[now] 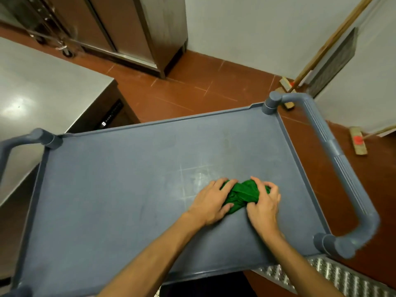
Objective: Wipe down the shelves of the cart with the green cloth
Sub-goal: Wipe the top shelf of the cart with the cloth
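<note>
Head view: left hand [211,202] and right hand [264,205] both curl their fingers round the bunched green cloth [242,195], which lies on the blue-grey plastic cart shelf [128,179], near the looped grey handle [342,168]. The 2 hands seem to be gathering a wiping pad; next come broad strokes away from that handle.
</note>
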Demonstrator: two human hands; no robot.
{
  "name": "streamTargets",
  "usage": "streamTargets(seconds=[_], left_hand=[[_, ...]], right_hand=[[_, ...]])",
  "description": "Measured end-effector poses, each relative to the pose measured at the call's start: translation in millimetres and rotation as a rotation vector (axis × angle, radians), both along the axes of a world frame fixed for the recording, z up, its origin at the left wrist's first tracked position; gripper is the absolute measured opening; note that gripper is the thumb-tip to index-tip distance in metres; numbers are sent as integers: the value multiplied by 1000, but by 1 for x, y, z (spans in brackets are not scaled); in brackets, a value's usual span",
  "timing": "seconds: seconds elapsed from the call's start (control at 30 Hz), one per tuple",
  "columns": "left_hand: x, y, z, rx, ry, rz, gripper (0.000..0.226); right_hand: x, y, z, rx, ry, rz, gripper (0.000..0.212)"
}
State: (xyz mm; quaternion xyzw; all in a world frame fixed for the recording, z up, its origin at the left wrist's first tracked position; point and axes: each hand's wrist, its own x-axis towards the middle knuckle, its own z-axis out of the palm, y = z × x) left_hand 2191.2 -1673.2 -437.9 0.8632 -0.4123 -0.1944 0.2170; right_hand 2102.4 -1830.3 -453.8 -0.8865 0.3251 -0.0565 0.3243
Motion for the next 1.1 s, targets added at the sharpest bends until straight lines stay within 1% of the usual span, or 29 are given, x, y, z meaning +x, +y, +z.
streamTargets(seconds=[0.2,0.33,0.57,0.7,0.8,0.87,0.9,1.1], left_hand=[[1,45,3,15,36,146,65],[-3,91,-2,18,70,250,63],[-23,181,1,-1,121,454,63],[-39,228,6,17,141,593,63],[-53,268,8,61,121,639,64],[-68,298,8,93,115,674,69],[-77,314,8,102,106,701,70],[-105,392,-8,211,-89,810,64]], right_hand=[[17,41,0,8,26,63,71],[26,82,2,31,50,150,71],[31,160,3,112,55,390,73],[28,203,10,244,58,549,86],[26,241,14,279,75,632,99],[25,267,16,264,84,664,107],[26,279,17,253,91,678,107],[22,336,16,50,72,882,89]])
